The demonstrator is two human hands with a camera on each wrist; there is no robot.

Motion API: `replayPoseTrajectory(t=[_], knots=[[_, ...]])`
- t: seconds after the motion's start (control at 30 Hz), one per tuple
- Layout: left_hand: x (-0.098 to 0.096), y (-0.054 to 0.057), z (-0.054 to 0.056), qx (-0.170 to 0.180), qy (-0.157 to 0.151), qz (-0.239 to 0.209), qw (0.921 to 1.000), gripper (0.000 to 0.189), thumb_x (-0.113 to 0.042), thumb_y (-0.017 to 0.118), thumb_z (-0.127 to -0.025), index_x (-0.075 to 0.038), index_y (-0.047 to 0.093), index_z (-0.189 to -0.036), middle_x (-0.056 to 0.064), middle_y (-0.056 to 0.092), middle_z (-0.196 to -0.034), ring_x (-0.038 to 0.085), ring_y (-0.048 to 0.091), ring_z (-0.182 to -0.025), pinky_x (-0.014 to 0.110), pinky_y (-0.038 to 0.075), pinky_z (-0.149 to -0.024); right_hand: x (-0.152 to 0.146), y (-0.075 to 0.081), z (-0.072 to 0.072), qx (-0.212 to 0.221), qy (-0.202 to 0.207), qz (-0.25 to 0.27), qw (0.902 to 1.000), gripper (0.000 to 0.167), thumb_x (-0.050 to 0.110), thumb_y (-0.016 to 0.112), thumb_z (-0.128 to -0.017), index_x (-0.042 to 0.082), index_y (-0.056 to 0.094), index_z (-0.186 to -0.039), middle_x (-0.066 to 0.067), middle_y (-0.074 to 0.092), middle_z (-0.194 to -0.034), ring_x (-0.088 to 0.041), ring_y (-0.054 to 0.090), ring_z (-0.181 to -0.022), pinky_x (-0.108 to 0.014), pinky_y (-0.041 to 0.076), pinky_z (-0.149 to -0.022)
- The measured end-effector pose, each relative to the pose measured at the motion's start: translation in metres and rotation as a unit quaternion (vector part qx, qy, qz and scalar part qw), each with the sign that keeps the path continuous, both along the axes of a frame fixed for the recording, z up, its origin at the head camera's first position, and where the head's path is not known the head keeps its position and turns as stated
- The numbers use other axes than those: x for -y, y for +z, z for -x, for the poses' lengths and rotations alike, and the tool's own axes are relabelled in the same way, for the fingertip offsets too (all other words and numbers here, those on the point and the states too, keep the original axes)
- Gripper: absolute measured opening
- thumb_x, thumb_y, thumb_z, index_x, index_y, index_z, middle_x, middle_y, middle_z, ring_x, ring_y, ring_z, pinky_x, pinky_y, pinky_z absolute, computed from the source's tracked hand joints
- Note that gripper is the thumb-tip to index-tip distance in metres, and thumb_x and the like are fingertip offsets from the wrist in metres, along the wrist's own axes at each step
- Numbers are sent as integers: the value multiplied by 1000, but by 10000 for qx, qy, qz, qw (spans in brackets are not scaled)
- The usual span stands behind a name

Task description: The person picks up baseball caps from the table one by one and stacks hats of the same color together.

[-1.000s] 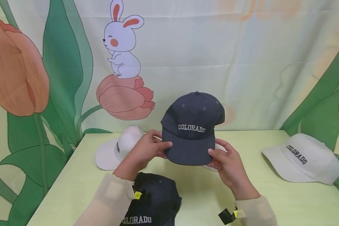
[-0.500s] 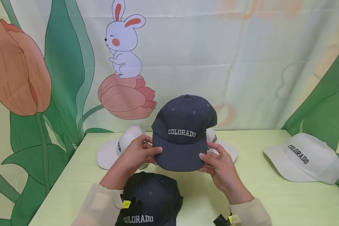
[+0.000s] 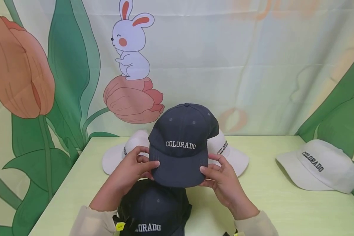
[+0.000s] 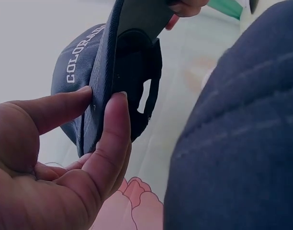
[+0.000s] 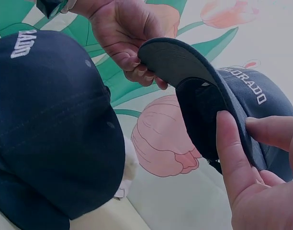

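A navy baseball cap (image 3: 181, 144) with white COLORADO lettering is held up between both hands, its brim toward the camera. My left hand (image 3: 135, 167) pinches the brim's left edge, thumb on top and fingers underneath. On the opposite edge, my right hand (image 3: 221, 180) pinches the brim the same way. Both wrist views show the brim (image 4: 101, 91) between thumb and fingers; the strap opening at the back shows in the left one. Below the held cap, a second navy cap (image 3: 162, 209) sits on the table, partly covered by the left wrist in the head view.
Two white caps stand behind the held one: one at left (image 3: 115, 160), the other (image 3: 234, 160) partly hidden by the cap and right hand. Another white COLORADO cap (image 3: 327, 167) lies at the right. A printed cloth (image 3: 268, 82) hangs behind the pale green table (image 3: 262, 173).
Both hands have moved down and to the left with the navy cap, which now overlaps the top of the second navy cap in the head view. More of the middle white cap shows.
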State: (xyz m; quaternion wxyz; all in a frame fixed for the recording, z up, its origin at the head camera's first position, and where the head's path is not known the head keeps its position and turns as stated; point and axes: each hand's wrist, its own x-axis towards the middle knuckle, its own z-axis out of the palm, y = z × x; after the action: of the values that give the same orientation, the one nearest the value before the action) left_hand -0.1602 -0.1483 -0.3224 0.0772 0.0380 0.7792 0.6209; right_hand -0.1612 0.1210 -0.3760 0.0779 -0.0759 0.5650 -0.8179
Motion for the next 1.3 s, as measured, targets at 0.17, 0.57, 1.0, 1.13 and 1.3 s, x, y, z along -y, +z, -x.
replayPoseTrajectory(t=[0.17,0.57,1.0,1.13,1.3], knots=[[6,-2,-7,-18,-10,-52,10000,54,-17,66,-92,0,34,-133,8,60,-86,20,65,-68,34,57,-75,3,-2,-2,-67,108,15,9999,46,-4,60,-89,8,38,-127,1,68,-80,-14,69,-65,-32,59,-65],[19,-5,-22,31,8,-87,10000,47,-16,62,-95,4,39,-130,7,60,-86,19,65,-68,35,57,-72,9,-7,-13,-74,486,-58,9988,51,-4,62,-87,4,35,-131,-1,67,-79,-14,68,-63,-32,59,-64],[31,-14,-39,272,-30,-199,9994,48,-14,61,-94,4,35,-130,5,58,-86,17,63,-67,35,57,-70,13,-12,-29,220,744,-122,9969,52,-1,66,-87,9,37,-129,-1,67,-82,-14,68,-64,-34,59,-65],[34,-19,-45,450,-22,-185,9988,50,-15,62,-95,5,34,-131,5,59,-86,18,64,-69,36,58,-72,13,-14,-35,265,864,-119,9958,52,-1,66,-87,10,37,-128,-1,67,-82,-13,68,-67,-33,58,-64],[38,-26,-52,517,-77,-176,9985,50,-17,62,-94,4,34,-130,4,61,-84,18,65,-69,37,58,-71,15,-18,-40,364,953,-147,9947,54,1,68,-86,8,37,-129,-2,67,-82,-14,68,-65,-34,59,-65]])
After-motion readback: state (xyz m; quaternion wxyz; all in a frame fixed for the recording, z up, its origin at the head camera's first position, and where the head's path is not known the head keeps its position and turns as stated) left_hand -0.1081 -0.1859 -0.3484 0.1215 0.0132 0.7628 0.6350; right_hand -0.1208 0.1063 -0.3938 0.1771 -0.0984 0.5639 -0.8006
